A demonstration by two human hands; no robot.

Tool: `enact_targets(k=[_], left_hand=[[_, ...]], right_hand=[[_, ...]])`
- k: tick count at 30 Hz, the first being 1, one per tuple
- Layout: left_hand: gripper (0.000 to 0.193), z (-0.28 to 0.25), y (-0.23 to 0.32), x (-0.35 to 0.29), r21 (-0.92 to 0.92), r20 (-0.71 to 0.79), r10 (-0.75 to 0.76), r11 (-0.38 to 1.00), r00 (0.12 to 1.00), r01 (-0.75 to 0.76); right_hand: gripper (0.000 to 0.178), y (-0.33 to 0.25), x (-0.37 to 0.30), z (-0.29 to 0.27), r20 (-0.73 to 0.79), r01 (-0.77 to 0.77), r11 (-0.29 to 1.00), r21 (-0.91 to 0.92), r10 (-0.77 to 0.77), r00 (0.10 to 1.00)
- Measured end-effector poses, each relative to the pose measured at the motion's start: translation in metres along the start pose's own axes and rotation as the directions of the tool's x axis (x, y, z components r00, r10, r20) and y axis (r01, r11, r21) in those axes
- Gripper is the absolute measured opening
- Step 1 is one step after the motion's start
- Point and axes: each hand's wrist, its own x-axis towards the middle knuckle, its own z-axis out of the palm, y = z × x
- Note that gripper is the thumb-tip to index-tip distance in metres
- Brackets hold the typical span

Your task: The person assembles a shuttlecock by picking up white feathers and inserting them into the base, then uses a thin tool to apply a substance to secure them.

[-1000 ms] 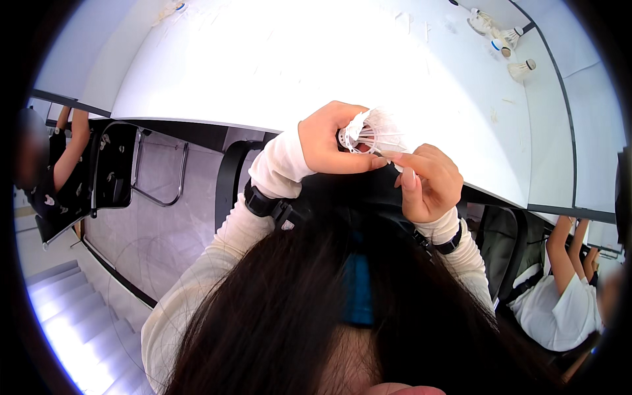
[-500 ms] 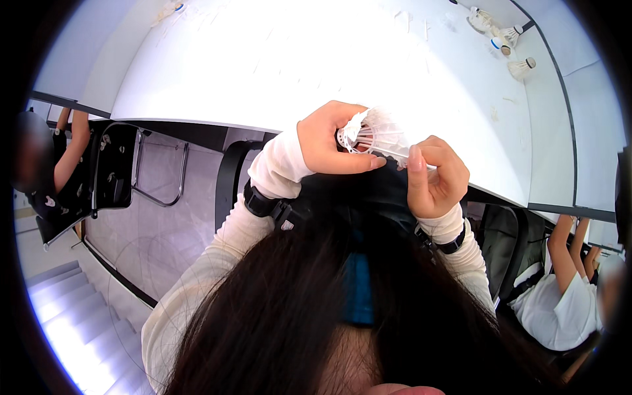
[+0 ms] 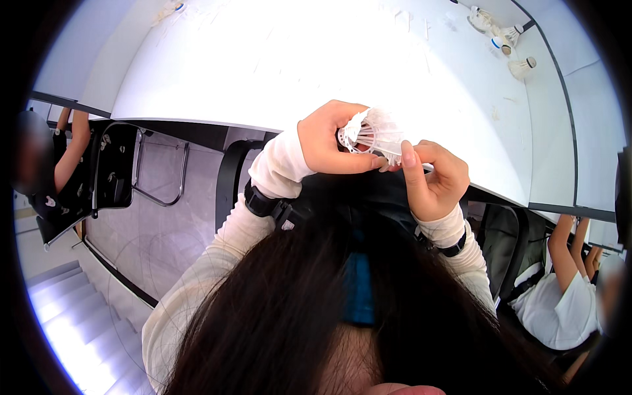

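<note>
A white feather shuttlecock (image 3: 378, 128) lies tilted in my left hand (image 3: 327, 141), just off the table's near edge. The fingers wrap round its cork end, with the thumb along the lower side. Its feather skirt points right, and thin quills show between the base and the feathers. Loose white bits cling near the base. My right hand (image 3: 436, 172) is closed in a pinch at the skirt's lower right rim, thumb and forefinger on a feather's edge. The cork is mostly hidden by my left hand.
Several used shuttlecocks (image 3: 521, 67) lie at the table's far right, against a low partition (image 3: 556, 99). Another shuttlecock (image 3: 172, 10) lies far left. Feather scraps dot the white table (image 3: 217, 85). People sit on both sides; a metal-framed chair (image 3: 115, 164) stands at left.
My right hand's fingertips have shifted slightly left, closer to the shuttlecock's skirt. The feather edge stretched toward that hand before now sits shorter. My left hand stays nearly still.
</note>
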Motion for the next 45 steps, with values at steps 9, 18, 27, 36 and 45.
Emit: enact_targets(k=[9,18,27,36,45], left_hand=[[0.024,0.000,-0.002,-0.001,0.008,-0.002,0.005,1.000,1.000,-0.005],[0.023,0.002,0.000,0.001,0.022,-0.028,-0.010,1.000,1.000,0.011],[0.023,0.000,-0.001,-0.001,0.056,-0.046,-0.022,0.998,0.999,0.024],[0.025,0.006,0.004,0.000,0.156,-0.073,0.060,0.987,0.996,-0.048],[0.025,0.010,0.024,-0.009,0.118,-0.091,-0.025,0.992,0.996,0.036]], right_hand=[[0.015,-0.005,-0.001,-0.002,0.063,-0.180,0.980,0.091,0.174,0.983],[0.017,0.001,-0.001,0.002,0.000,-0.225,0.973,0.052,0.226,0.974],[0.014,0.004,-0.004,0.008,-0.035,-0.075,0.996,-0.050,0.074,0.997],[0.011,0.013,0.000,-0.001,0.012,0.099,0.991,-0.089,-0.098,0.995],[0.008,0.036,0.042,0.000,0.049,0.144,0.939,-0.314,-0.135,0.990]])
